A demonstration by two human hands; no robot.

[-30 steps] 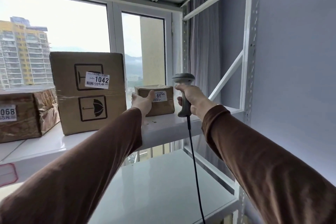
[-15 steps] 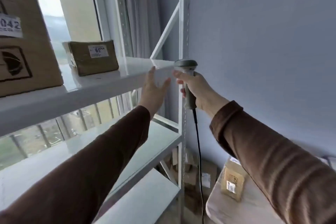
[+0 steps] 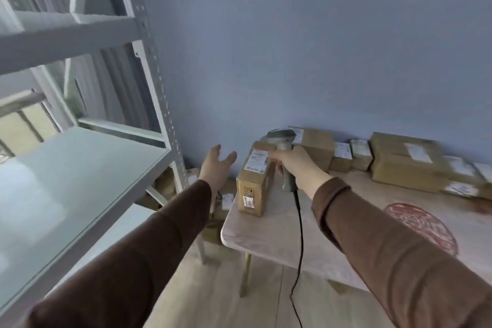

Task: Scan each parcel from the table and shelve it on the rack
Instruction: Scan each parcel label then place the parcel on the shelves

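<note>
My right hand (image 3: 296,165) grips a grey corded barcode scanner (image 3: 283,146) above the table's left end. Just left of it a brown cardboard parcel (image 3: 254,181) with white labels stands near the table's left corner. My left hand (image 3: 217,166) hovers with fingers spread and nothing in it, a short way left of that parcel, in the gap between table and rack. The white metal rack (image 3: 159,93) fills the left side, with a bare shelf (image 3: 66,181) at mid height. Several more parcels (image 3: 404,160) line the back of the table against the wall.
The pale wooden table (image 3: 269,231) carries a red round print (image 3: 423,224) on its right part. More boxes (image 3: 226,200) sit on the floor between the rack's post and the table. The scanner's black cable (image 3: 299,247) hangs down over the table's front edge.
The view has swung right and down from the rack's upper shelf to the table. My left hand has left the small parcel on the shelf and now hovers near a parcel on the table.
</note>
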